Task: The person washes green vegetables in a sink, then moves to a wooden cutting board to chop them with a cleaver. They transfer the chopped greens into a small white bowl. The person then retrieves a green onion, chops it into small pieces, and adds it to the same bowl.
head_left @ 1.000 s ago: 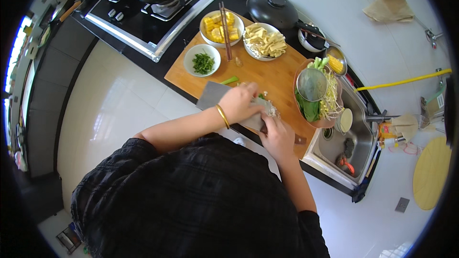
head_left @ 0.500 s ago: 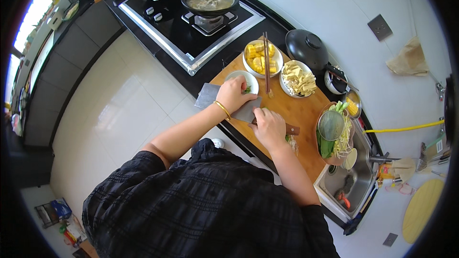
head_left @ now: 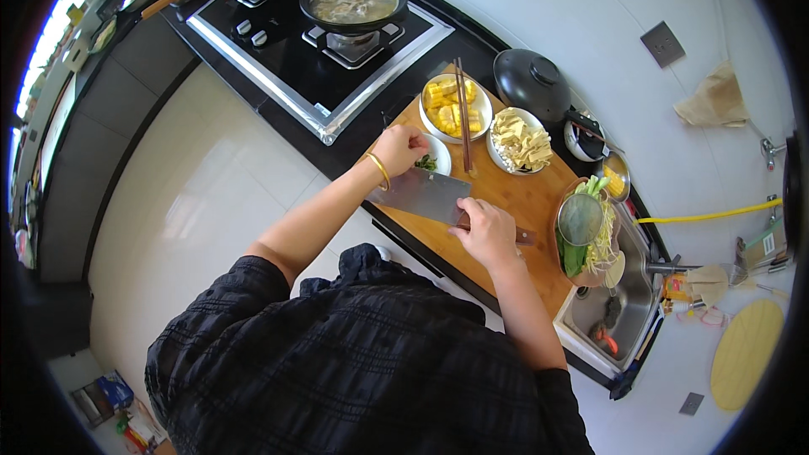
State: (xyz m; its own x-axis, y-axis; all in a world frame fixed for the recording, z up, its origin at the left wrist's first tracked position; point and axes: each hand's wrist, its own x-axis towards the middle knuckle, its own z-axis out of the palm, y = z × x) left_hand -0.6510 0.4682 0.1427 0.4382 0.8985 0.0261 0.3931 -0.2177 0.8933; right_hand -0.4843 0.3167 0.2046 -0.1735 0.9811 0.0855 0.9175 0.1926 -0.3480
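We are gripping a broad steel cleaver (head_left: 421, 194) with our right hand (head_left: 487, 232), the fingers curled tight around its handle, whose dark wooden end is sticking out to the right of our knuckles. The flat blade is extending leftward from that grip, lying over the near edge of the long wooden cutting board (head_left: 522, 202) and reaching almost to our left wrist.

Our left hand (head_left: 398, 150), wearing a thin gold bangle, is resting over the small white bowl of chopped green herbs (head_left: 431, 160), with the fingers bunched together and bent downward; we cannot tell whether they are pinching any greens. The bowl is sitting just beyond the blade's far tip, partly hidden beneath those fingers.

Farther along the board, a white bowl of yellow corn pieces (head_left: 451, 107) is carrying a pair of dark chopsticks (head_left: 463, 114) across its rim, and a white bowl of pale shredded strips (head_left: 520, 141) is standing beside it. A black pot of soup (head_left: 354, 0) is sitting on the gas hob, and a black domed lid (head_left: 531, 84) is lying near the wall.
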